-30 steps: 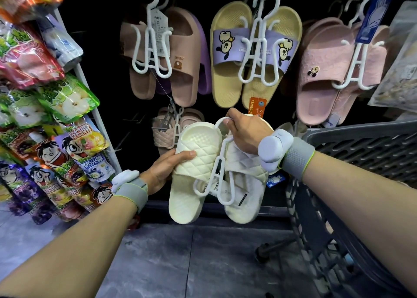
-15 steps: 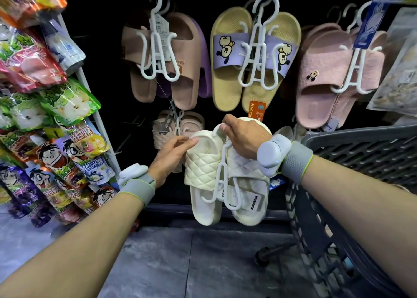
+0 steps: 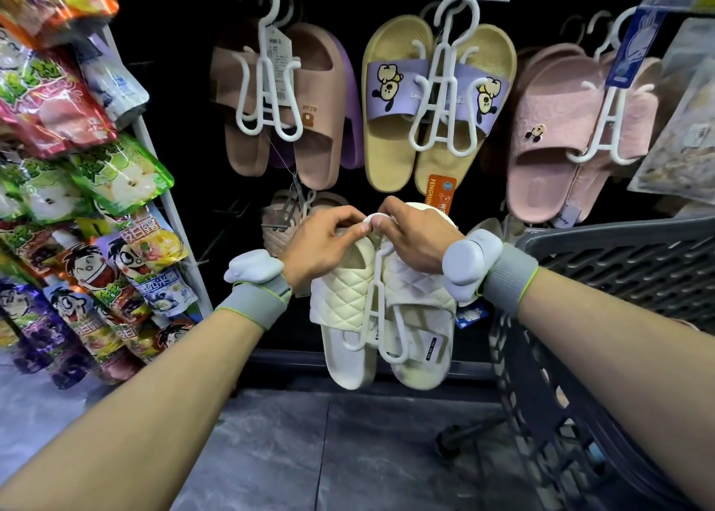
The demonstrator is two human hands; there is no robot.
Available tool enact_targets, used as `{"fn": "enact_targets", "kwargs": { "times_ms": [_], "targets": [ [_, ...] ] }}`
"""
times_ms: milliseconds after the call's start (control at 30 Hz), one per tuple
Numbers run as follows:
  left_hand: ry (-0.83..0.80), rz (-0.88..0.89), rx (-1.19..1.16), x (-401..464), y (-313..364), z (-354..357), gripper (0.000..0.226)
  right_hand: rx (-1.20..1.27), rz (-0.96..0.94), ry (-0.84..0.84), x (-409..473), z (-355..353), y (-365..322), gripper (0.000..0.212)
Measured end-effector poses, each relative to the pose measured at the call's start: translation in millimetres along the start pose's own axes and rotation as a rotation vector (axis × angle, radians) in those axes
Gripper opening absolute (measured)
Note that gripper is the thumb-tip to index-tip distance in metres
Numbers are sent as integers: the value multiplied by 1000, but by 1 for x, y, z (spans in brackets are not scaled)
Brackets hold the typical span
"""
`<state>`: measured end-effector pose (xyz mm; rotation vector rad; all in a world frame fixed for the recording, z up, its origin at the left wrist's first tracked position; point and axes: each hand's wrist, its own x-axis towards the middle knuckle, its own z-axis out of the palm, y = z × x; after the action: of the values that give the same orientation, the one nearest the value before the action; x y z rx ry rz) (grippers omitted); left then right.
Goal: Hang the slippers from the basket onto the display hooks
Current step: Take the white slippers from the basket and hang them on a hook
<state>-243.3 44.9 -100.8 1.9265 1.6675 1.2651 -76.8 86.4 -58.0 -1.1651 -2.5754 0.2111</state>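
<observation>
Both your grips are pinched narrow on the hook loop of the white hanger (image 3: 373,309) — left hand (image 3: 323,245) and right hand (image 3: 419,237) meeting thumb to thumb — with the cream quilted slippers (image 3: 348,301) dangling straight below them, just left of the grey basket (image 3: 619,263). The pair looks light and soft, likely to swing — so keep hold of the stiff loop, not the foam.
</observation>
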Motion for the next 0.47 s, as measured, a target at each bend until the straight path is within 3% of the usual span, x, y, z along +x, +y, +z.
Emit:
{"fn": "enact_targets", "kwargs": {
  "times_ms": [467],
  "targets": [
    [256,-122,134,-4,3,-7,19,118,14,-162,-8,-8,-10,59]
  ]
}}
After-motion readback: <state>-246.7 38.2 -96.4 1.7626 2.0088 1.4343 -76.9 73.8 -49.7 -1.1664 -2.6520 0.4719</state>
